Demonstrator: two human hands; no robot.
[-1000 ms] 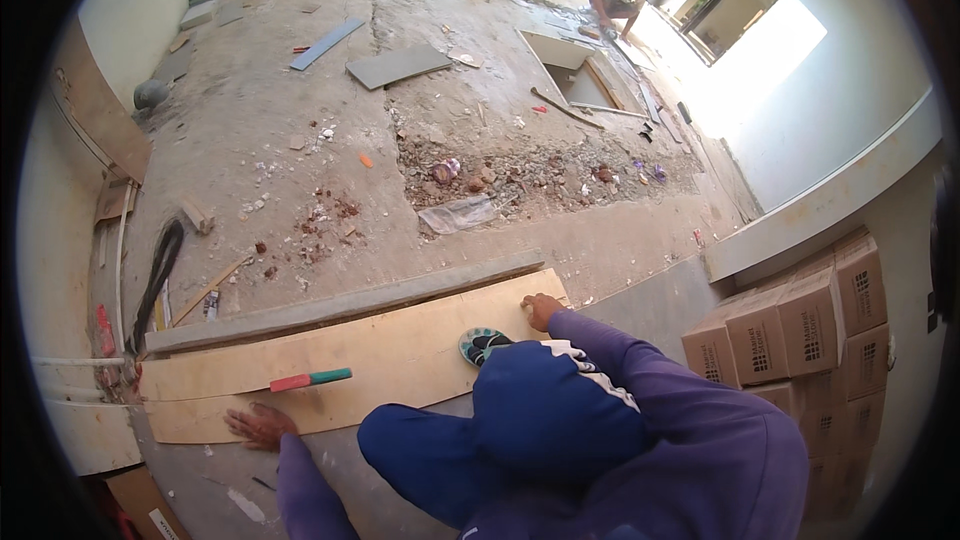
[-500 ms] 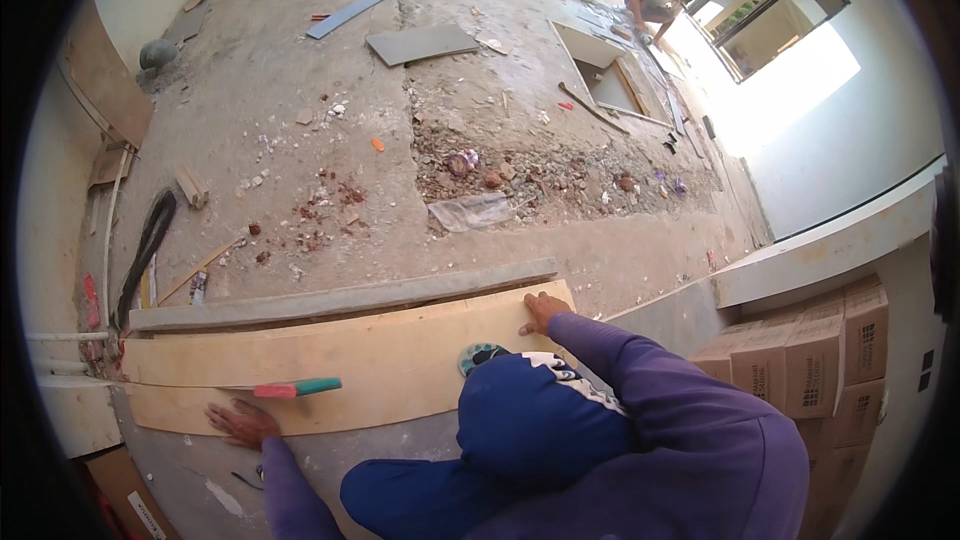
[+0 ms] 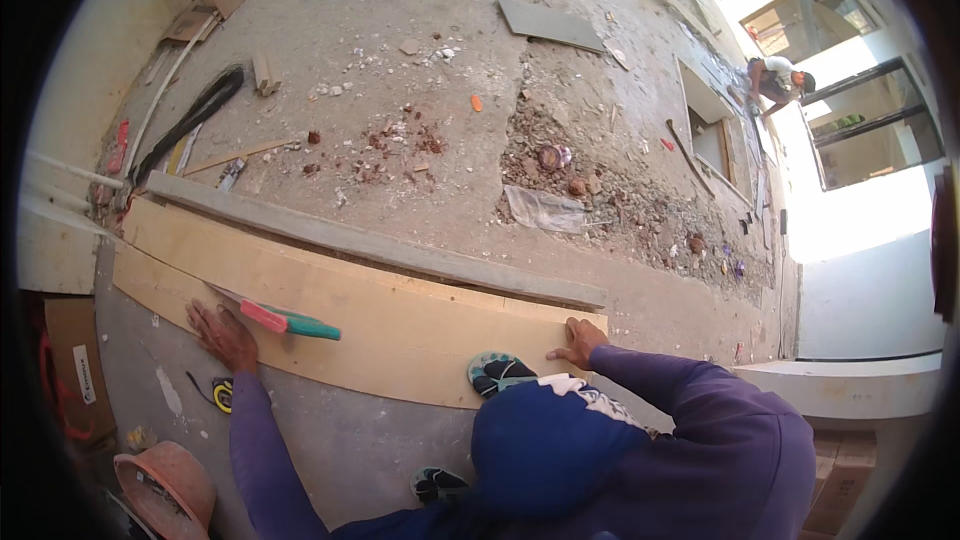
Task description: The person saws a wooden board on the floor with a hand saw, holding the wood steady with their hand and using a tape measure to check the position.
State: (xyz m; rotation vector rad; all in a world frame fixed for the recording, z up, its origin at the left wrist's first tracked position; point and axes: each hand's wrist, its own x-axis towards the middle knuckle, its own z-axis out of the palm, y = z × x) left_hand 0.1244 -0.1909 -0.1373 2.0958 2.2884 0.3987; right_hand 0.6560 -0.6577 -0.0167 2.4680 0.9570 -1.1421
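A long plywood board [image 3: 390, 312] lies low across the space before me. My left hand [image 3: 224, 338] rests flat on its left part, fingers spread. Just right of those fingers lies a handsaw [image 3: 290, 321] with a green and red handle. Its blade points toward the upper left, along a split line in the board. My right hand [image 3: 578, 343] lies on the board's right end, thumb apart from the fingers and no tool in it. A foot in a flip-flop [image 3: 497, 373] stands on the board's near edge.
A concrete ledge [image 3: 380, 242] runs along the board's far side. A tape measure [image 3: 222, 395], an orange bucket [image 3: 172, 485] and a cardboard box [image 3: 80, 365] are at near left. Rubble [image 3: 600, 190] and a grey panel [image 3: 550, 25] lie beyond. Another person [image 3: 775, 80] crouches at far right.
The view has swung, showing the bucket and more of the tape measure. Both hands stay on the board; the left has its fingers up beside the saw handle. The saw still lies there.
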